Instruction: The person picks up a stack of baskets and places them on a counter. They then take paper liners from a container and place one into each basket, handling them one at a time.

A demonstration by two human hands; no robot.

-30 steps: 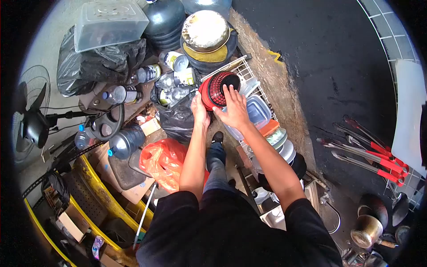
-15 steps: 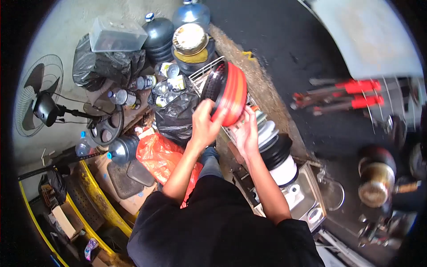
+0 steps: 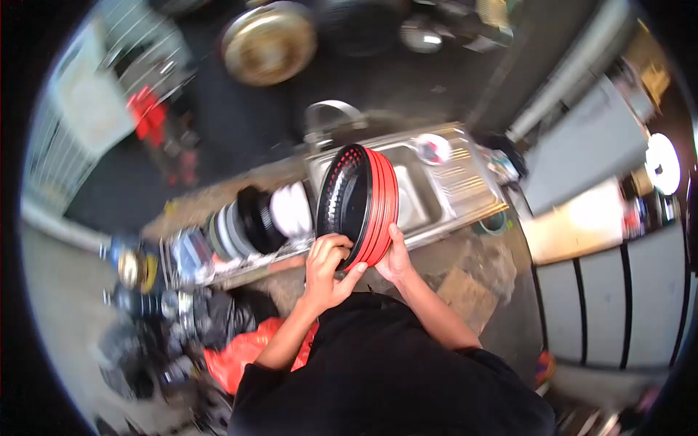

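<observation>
A stack of red baskets [image 3: 382,203] with a black perforated basket [image 3: 334,200] nested at its left side is held upright on edge between my hands. My left hand [image 3: 327,270] grips the lower left rim, with fingers at the black basket and the thumb by the red ones. My right hand [image 3: 396,256] supports the lower right of the stack, its thumb against the red side. The stack hangs in front of the metal sink [image 3: 414,196].
Left of the sink a wire rack [image 3: 251,272] holds black, grey and white dishes. A curved faucet [image 3: 334,109] rises behind. Red plastic bag [image 3: 243,352] and water bottles lie lower left; a grey cabinet [image 3: 603,291] stands right. A round pan [image 3: 269,43] is at the top.
The view has swung right, bringing the sink to the middle and the cabinet into sight. The basket stack has stayed in both hands and now stands in front of the sink.
</observation>
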